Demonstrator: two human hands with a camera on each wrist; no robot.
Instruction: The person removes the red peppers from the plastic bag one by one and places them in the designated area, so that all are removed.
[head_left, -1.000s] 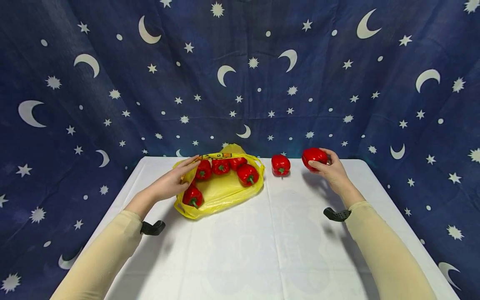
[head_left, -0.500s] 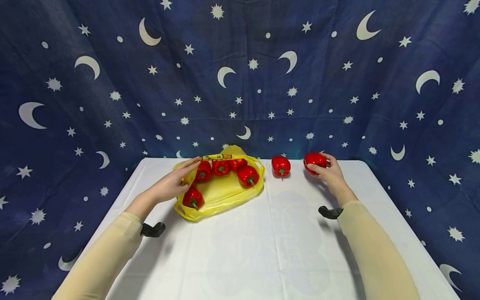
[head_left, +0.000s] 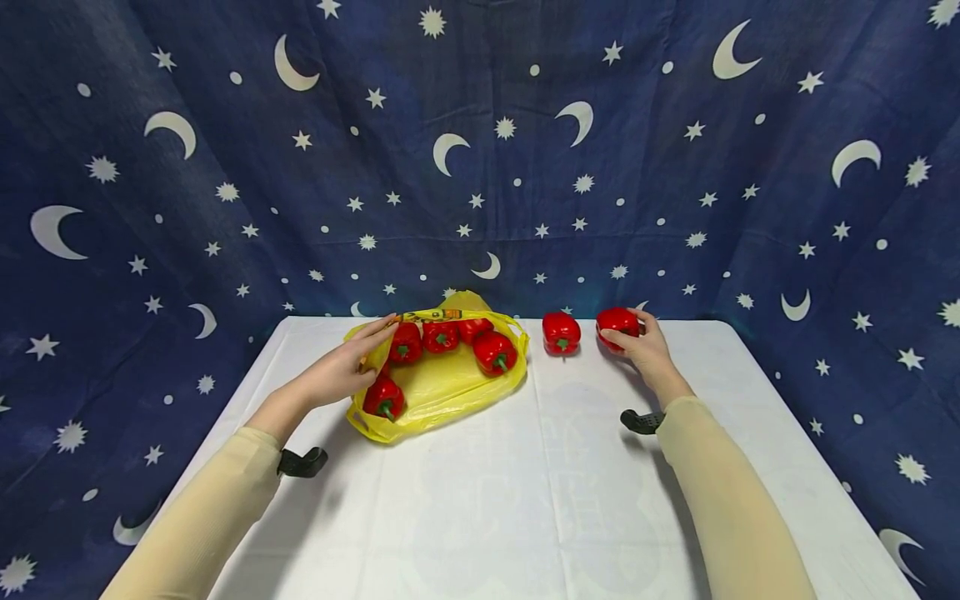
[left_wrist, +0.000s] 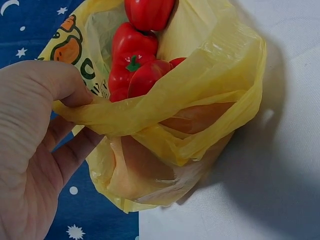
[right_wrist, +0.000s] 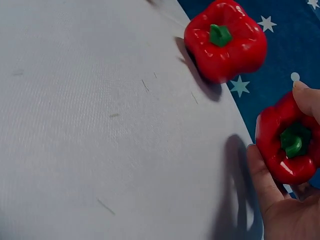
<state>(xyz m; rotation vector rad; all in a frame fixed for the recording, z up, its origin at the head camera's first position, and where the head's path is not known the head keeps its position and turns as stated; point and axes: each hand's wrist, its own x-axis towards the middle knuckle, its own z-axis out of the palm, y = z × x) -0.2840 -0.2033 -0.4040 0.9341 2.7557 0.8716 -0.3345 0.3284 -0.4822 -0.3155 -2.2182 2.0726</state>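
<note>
The right hand [head_left: 647,346] curled its fingers [right_wrist: 260,182] around a glossy red bell pepper [head_left: 617,323] near the white desk's [head_left: 540,500] far edge; the left hand [head_left: 341,367] pinched the crinkled yellow plastic bag's [head_left: 442,387] rim.

peppers [head_left: 617,323] glossy, smooth | bag [head_left: 450,387] thin yellow plastic | tablecloth [head_left: 525,500] matt cloth

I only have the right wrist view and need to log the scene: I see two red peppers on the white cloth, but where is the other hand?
Observer: The left hand grips the rim of a yellow bag lying on the table.
Operator: Anything in the bag?
Observer: Five red peppers show inside it.
Operator: And my held pepper?
Observer: The right hand holds it beside the loose pepper, apart from it.
</note>
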